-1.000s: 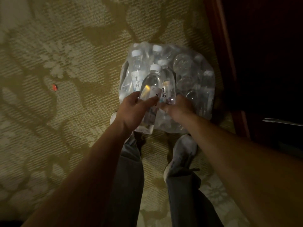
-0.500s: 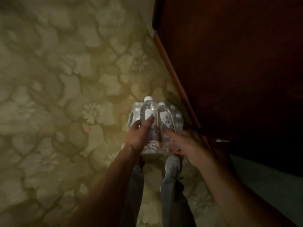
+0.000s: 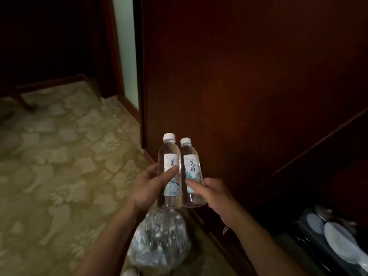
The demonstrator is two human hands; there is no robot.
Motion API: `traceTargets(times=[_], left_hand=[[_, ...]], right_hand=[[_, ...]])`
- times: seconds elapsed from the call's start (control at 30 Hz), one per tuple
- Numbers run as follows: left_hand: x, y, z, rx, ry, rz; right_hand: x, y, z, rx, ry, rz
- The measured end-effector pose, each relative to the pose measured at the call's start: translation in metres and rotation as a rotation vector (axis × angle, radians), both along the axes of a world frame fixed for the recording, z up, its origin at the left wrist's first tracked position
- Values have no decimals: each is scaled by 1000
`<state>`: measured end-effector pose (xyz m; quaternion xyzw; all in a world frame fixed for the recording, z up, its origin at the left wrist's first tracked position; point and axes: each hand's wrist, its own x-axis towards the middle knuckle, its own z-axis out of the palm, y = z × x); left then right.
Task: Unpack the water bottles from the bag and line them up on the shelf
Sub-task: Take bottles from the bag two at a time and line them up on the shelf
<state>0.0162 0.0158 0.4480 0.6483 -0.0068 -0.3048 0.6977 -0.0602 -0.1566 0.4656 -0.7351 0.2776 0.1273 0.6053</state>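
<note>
Head cam, single view, dim light. L→R:

Far L: patterned beige carpet (image 3: 65,166), floral motif, fills L half of the floor. Dark wood door frame (image 3: 116,46) at the back, w/ a pale green strip just R of it.

Centre-L: left hand (image 3: 149,188) wrapped round left bottle (image 3: 170,172); thumb across the label front, fingers curled behind. Bottle upright, white cap on, clear, white label w/ black characters.

Centre-R: right bottle (image 3: 191,174) just beside the first, bodies touching or nearly so, can't tell which. Same type, cap on, tilted slightly R. Right hand (image 3: 215,196) clamped on its lower half, thumb over the label.

Both bottles held in the air, in front of the dark wood cabinet (image 3: 249,86), above the bag.

Below hands: clear plastic bag (image 3: 159,242) on the carpet, against the cabinet base, more bottles inside; count unclear, blurred.

Far R, bottom: dark tray (image 3: 304,232) on a low ledge, white plates (image 3: 338,240) on it. Shelf edge not clearly made out.
</note>
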Motion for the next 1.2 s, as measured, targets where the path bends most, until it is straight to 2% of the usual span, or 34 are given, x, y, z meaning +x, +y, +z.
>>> traceTargets(times=[0.23,0.37,0.5,0.63,0.8,0.93,1.03,1.2], left_hand=[[-80,-31,102,-62,-298,-123],[-136,-63,145,-141,-427,-260],[-186,-112,191,-226,-596,-393],[-225,-164,237,-347,-639,-492],[-235,-219,279,-374,-734,-605],[-231,-264,292,-389,-815,-612],[-225,-297,299,-408,-782,-546],[-202,-355,296,-372,-719,-533]], right_hand=[[-92,-39,80,-117,-264,-99],[-170,-68,116,-138,-387,-244],[-241,-100,160,-246,-514,-404],[-298,-122,208,-434,-618,-541],[-323,-156,248,-666,-668,-676],[-319,-188,264,-796,-614,-710],[-310,-215,268,-917,-537,-728],[-287,-265,268,-980,-420,-715]])
